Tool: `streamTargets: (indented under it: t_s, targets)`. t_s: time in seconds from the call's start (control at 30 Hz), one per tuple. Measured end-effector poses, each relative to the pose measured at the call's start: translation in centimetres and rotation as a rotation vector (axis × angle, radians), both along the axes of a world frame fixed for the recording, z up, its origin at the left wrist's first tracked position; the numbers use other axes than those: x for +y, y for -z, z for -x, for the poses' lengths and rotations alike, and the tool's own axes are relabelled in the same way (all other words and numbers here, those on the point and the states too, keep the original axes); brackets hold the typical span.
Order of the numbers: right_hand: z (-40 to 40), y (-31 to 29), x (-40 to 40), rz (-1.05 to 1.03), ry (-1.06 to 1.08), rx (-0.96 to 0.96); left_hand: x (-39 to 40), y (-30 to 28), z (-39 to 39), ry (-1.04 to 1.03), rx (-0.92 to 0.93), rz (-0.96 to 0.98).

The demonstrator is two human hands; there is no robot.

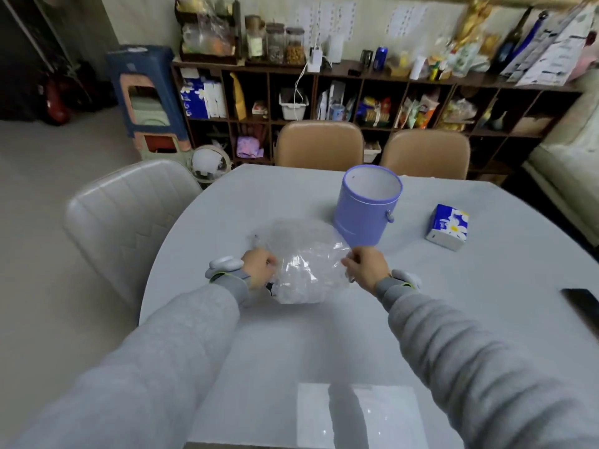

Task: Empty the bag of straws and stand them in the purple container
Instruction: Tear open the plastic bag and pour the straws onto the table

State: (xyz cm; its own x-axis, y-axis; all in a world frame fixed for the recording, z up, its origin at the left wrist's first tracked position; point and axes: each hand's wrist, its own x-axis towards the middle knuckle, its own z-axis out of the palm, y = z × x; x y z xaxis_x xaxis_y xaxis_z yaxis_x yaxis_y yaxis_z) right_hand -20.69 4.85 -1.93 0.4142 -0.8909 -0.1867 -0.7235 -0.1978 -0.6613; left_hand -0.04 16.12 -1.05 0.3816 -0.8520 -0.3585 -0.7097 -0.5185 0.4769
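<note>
So we've got the clear plastic bag [304,264] lying on the table [324,335] right in front of us, with the purple container [368,207] standing upright and open just behind it, a bit to the right, bag nearly touching its base. Our left hand [259,268] has its fingers curled in, pinching the left edge of the bag, and our right hand [366,264] is doing the same on the right edge, so both are holding plastic and nothing else. Honestly the straws themselves are hard to make out through the crinkly film; there's a blur of something inside and maybe a tip poking out the far left, but we can't say for sure. We read this as the opening step, nothing in the container yet as far as we can see. Tip from us: find the mouth of the bag first rather than just yanking the sides apart, because thin film tears and then straws roll everywhere on a smooth tabletop. Keep the bag low over the table, spread the opening gently, and gather the straws as one bundle so they go in standing up. The tissue pack [449,226] and the dark phone [583,306] off to the right are well clear, no worries there.
</note>
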Motion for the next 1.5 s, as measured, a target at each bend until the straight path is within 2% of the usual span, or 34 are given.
streamTargets:
  t_s: [0.13,0.3,0.47,0.6,0.7,0.87,0.97,1.0,1.07,1.13,1.27,1.5]
  targets:
    - [1.6,-5.6,-1.0,0.082,0.035,-0.177,-1.1,-6.1,2.6,0.002,0.021,0.159]
    - [1.7,-10.9,-2.0,0.160,0.056,-0.199,-2.9,-11.3,3.7,-0.043,0.074,0.274]
    - [0.4,-13.5,-4.4,0.149,0.023,-0.141,-4.8,-13.8,2.6,-0.073,0.066,0.316]
    - [-0.9,-15.0,-5.2,0.250,0.069,-0.119,-6.5,-14.8,1.0,-0.049,-0.001,0.325]
    - [-2.0,-16.2,-6.1,0.352,0.162,-0.216,-8.0,-16.2,-1.0,-0.046,-0.086,0.420]
    - [-3.2,-18.2,-6.8,0.369,0.204,-0.253,-9.3,-17.7,-3.4,-0.030,-0.010,0.493]
    - [-3.4,-19.3,-7.0,0.373,0.170,-0.172,-9.5,-18.8,-3.9,-0.056,0.187,0.555]
    - [-3.5,-19.4,-7.0,0.320,0.112,-0.112,-9.5,-18.9,-4.2,-0.026,0.246,0.512]
    - [-3.9,-20.1,-7.2,0.308,0.084,-0.078,-9.6,-19.6,-4.8,0.096,0.231,0.359]
    - [-4.0,-21.1,-7.6,0.350,0.139,-0.146,-9.8,-20.3,-5.0,0.160,0.121,0.328]
    - [-4.4,-23.2,-8.3,0.458,0.190,-0.333,-10.5,-22.9,-5.2,0.129,-0.029,0.483]
    - [-5.7,-25.6,-10.0,0.421,0.193,-0.594,-11.2,-24.8,-6.0,0.045,-0.050,0.584]
